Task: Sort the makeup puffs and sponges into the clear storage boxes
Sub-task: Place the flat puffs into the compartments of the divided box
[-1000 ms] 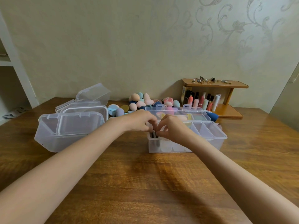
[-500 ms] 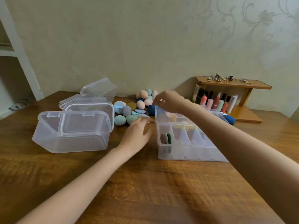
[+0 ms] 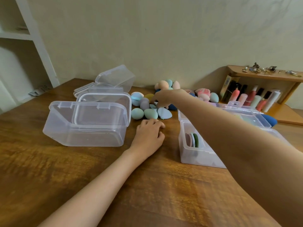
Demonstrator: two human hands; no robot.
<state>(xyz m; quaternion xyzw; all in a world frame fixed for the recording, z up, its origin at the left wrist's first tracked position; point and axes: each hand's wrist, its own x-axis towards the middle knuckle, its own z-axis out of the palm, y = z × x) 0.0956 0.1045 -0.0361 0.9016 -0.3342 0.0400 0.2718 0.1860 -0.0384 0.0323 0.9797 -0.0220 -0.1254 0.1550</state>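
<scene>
Your bench [image 3: 164, 185] carries everything. To the left of your left hand [image 3: 150, 133] sits the large clear box [image 3: 85, 126], its lid raised; to that hand's right stands the divided clear box [image 3: 201, 149], with three flat puffs [image 3: 192, 139] upright in its near compartment. Your left hand rests on the wood with its fingers loosely curled, gripping nothing. Just beyond it lies the pile of sponges [image 3: 147, 110]. Your right hand [image 3: 165, 98] reaches over that pile, fingers pointing down among the sponges; whether they have hold of one you cannot tell. A flat blue puff [image 3: 164, 113] lies just below it.
</scene>
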